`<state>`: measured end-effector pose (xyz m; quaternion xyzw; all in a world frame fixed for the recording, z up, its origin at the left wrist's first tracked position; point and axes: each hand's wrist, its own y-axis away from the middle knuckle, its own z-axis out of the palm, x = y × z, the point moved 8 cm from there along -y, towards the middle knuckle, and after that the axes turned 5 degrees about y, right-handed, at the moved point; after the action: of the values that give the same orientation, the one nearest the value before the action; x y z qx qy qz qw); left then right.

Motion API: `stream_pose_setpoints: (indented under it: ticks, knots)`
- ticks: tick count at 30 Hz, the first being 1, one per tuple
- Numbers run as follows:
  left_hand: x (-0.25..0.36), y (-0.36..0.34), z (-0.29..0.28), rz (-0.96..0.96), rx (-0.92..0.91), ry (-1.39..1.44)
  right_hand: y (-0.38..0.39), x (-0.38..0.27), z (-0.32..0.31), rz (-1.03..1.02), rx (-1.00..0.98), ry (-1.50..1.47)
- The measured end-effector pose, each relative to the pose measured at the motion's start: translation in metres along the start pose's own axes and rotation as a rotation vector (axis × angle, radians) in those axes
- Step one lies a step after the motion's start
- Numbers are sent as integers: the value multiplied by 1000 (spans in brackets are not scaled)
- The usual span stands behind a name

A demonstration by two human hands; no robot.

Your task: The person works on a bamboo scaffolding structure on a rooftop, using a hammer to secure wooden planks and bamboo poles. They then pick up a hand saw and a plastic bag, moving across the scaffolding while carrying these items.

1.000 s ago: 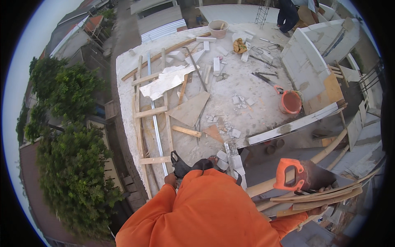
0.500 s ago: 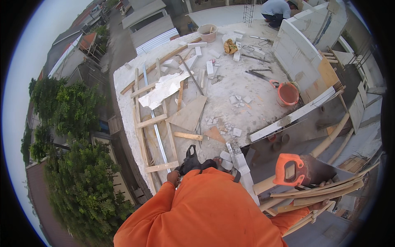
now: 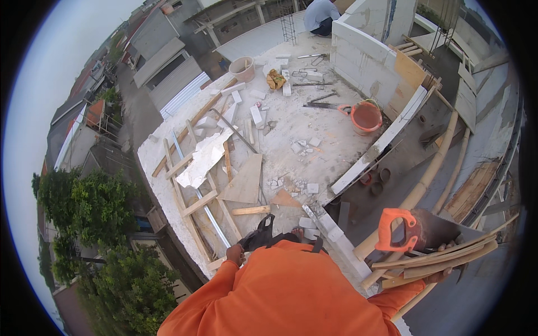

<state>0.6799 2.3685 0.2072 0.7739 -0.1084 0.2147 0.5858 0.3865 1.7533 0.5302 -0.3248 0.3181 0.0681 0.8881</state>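
At the right, my right hand is wrapped round a bundle of thin wooden strips. A hand saw with an orange handle lies along the top of the bundle, its blade held there by my fingers. My left hand is low beside my body, next to a black bag or strap. Its fingers look curled, and whatever they may hold is hidden. Both sleeves and my torso are orange.
A concrete slab with a drop at its left edge bears a timber frame, block offcuts and a plywood piece. An orange bucket stands near a low wall. Bamboo poles cross a lower level. A person crouches at the back.
My view has turned rightward and the slab's things have shifted left and up in the picture. The saw and strips stay in my right hand. My left hand remains low at my side.
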Motion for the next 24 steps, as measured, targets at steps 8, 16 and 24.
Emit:
stream_pose_setpoints:
  ticks: [8, 16, 24]
  knots:
    - [19, -3, 13, 46, -32, -125, 26, -12, -22, 30, -19, -24]
    - [35, -27, 32, 802, -253, -1363, 50, -35, -29, -41, 129, 30]
    - [18, -105, 19, 872, -277, -1772, 75, -84, -22, -151, 220, 133]
